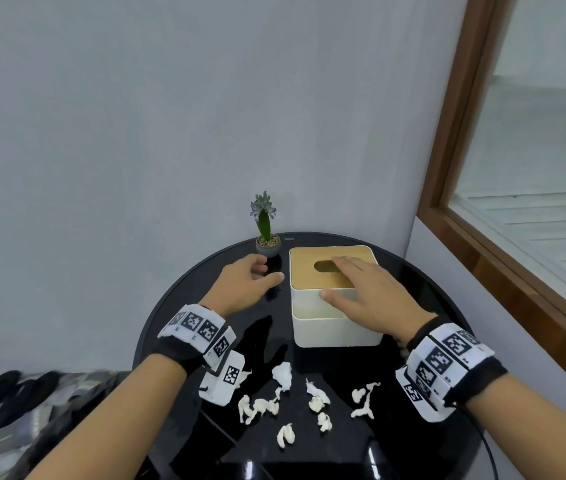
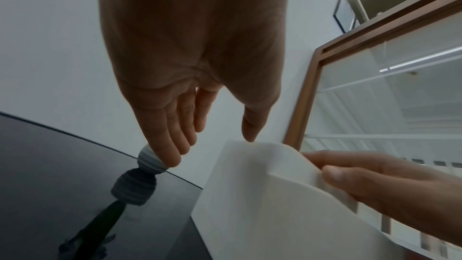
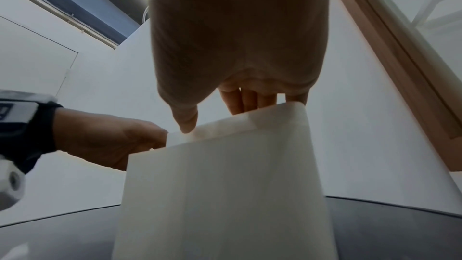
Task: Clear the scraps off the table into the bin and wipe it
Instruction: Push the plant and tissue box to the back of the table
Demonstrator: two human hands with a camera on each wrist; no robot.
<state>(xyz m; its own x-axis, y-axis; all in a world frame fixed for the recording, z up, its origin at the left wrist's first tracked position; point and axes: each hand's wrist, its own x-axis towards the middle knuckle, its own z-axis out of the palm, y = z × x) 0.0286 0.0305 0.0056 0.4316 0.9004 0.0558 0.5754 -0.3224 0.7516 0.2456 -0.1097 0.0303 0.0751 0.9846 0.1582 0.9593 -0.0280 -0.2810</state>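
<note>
The right hand [image 1: 364,292] lies flat on the tissue box [image 1: 335,320], fingers straight across the wooden lid [image 1: 309,268] beside its slot and thumb down against the white front wall; it presses the box and does not curl round it. The left hand [image 1: 245,280] hangs just to the left of the box, loosely open and holding nothing, its thumb tip near the box's upper left corner. In the left wrist view its fingertips [image 2: 172,157] sit close to the little plant pot [image 2: 150,160]; whether they touch it I cannot tell.

Nearer the body than both hands, behind the wrists, the scraps [image 1: 260,407] lie scattered on the glossy black worktop [image 1: 177,306]: a dozen or so crumpled white bits, still apart and uncollected. No bin shows in any view, and no tissue stands out of the slot.

Likely risks from here:
- The lid looks shifted back on the white base, with a strip of the inside showing at the front. A push or a hard pull at the slot could slide it further or lift it off.
- The box probably glides easily on the shiny worktop, so with only a flat hand on it, it may skid toward the wall.
- The plant [image 1: 264,220] is tall over a small pot and stands just beyond the left hand; a careless sweep could tip it and spill its gravel.
- The scraps are light, and the wrist rigs hang low over them, so a withdrawing forearm could brush some off the near edge onto the floor.
</note>
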